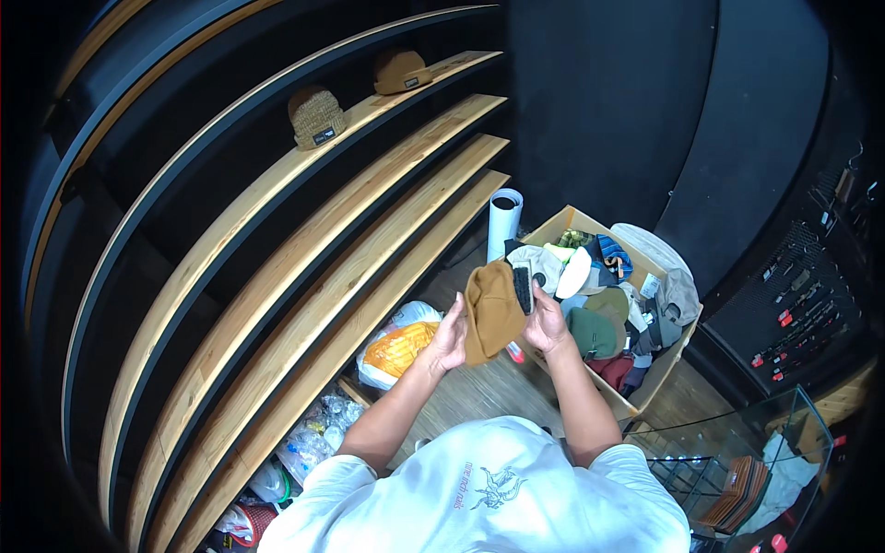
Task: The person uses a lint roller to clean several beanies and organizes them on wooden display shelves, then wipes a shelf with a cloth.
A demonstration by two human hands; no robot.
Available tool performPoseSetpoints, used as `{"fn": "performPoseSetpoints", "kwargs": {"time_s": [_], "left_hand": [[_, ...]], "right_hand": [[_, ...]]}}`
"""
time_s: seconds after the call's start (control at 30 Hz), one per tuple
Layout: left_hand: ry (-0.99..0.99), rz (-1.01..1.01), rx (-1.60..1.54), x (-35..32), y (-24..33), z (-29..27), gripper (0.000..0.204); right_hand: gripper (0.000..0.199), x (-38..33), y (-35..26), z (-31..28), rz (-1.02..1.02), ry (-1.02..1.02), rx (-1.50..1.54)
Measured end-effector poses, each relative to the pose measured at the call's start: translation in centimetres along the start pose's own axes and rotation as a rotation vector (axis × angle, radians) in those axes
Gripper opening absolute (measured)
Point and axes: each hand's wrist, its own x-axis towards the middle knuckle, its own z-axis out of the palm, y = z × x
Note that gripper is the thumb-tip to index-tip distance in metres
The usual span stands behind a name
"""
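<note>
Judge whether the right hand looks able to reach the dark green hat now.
Probably yes: the cardboard box is open and the dark green hat lies on top, close by. The right hand would likely need to release the brown hat first.

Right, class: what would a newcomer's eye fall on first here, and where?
Probably the long wooden shelves curving up the left side, with a speckled hat and a brown hat on an upper one. Then the brown cap between the left hand and right hand, near the centre. Just right of that stands a cardboard box heaped with headwear.
</note>
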Motion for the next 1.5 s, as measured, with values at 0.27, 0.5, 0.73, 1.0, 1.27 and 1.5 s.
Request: {"fn": "performPoseSetpoints", "kwargs": {"time_s": [0.27, 0.5, 0.73, 1.0, 1.27, 1.5], "left_hand": [[0.185, 0.105, 0.128, 0.2, 1.7, -2.4, 0.048], [0.21, 0.212, 0.173, 0.5, 0.4, -4.9, 0.035], [0.26, 0.172, 0.071, 0.1, 0.2, -3.1, 0.035], [0.233, 0.075, 0.112, 0.9, -1.4, -2.6, 0.039], [0.162, -0.114, 0.181, 5.0, -4.5, -1.8, 0.034], [0.196, -0.167, 0.318, 9.0, -6.8, -1.2, 0.036]], "right_hand": [[0.04, -1.1, -1.3, -0.8, -0.014, 0.508, -0.62], [0.039, -1.1, 3.7, 5.4, -0.53, 0.185, -1.601], [0.04, -0.3, 3.1, -1.4, -0.643, 0.796, -1.54], [0.035, -2.7, 1.9, -2.5, -0.628, 0.912, -1.636], [0.038, -6.5, 1.3, -4.2, -0.623, 0.853, -1.652], [0.037, -17.7, -6.2, -14.2, -0.532, 1.374, -1.547]]}}
